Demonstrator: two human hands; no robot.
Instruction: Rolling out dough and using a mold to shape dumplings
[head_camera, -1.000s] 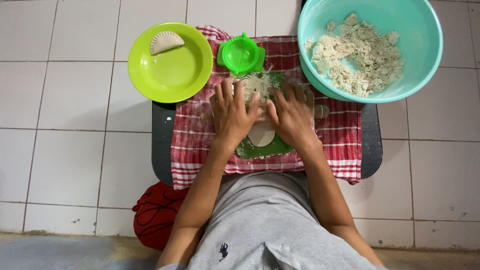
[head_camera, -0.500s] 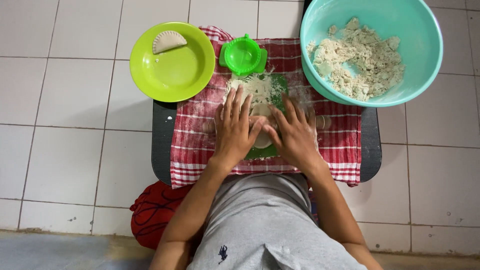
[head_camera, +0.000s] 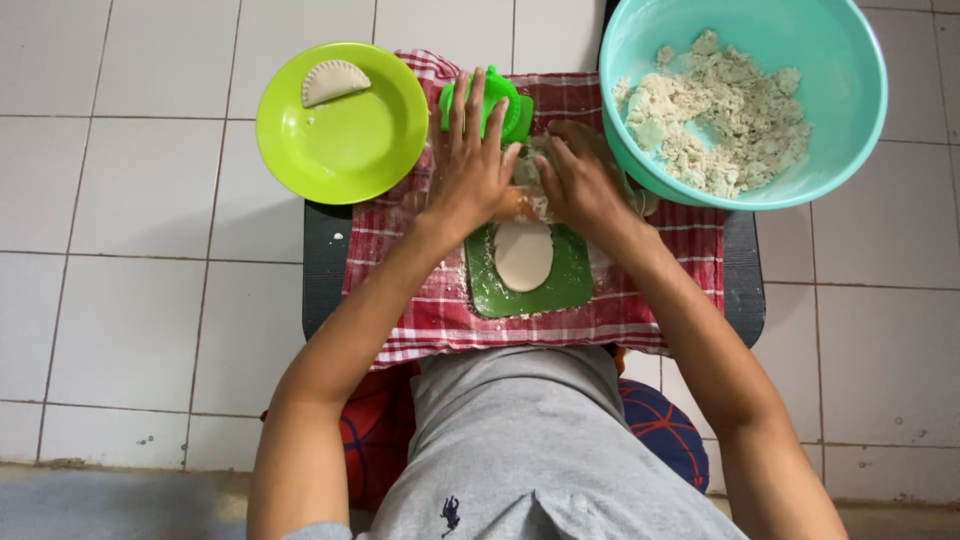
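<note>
Head view: looking straight down at a person seated at a small dark table (head_camera: 330, 270) on a white tiled floor.
Left hand (head_camera: 475, 165): spread flat, fingers fanned forward, palm pressing on a rolling pin that is mostly hidden; fingertips lie over the bright green plastic dumpling mould (head_camera: 510, 105).
Right hand (head_camera: 580, 180): flat, fingers together and angled toward the left hand, pressing down on the same hidden roller; it grips nothing.
Dough: a pale, flattened oval of dough (head_camera: 523, 255) lies on the dark green square mat (head_camera: 560, 290), just behind both hands, nearer the person's body.
Mat: sits in the middle of the red-and-white checked cloth (head_camera: 670, 285) that covers the table.
Plate: a round lime-green plate (head_camera: 345, 140) stands left of the hands, partly on the cloth; one crimped half-moon dumpling (head_camera: 335, 80) rests near its far rim.
Bowl: a large turquoise plastic bowl (head_camera: 850, 110) stands right of the hands, holding crumbly pale filling (head_camera: 715, 110).
Clothing: grey shirt (head_camera: 530, 450).
</note>
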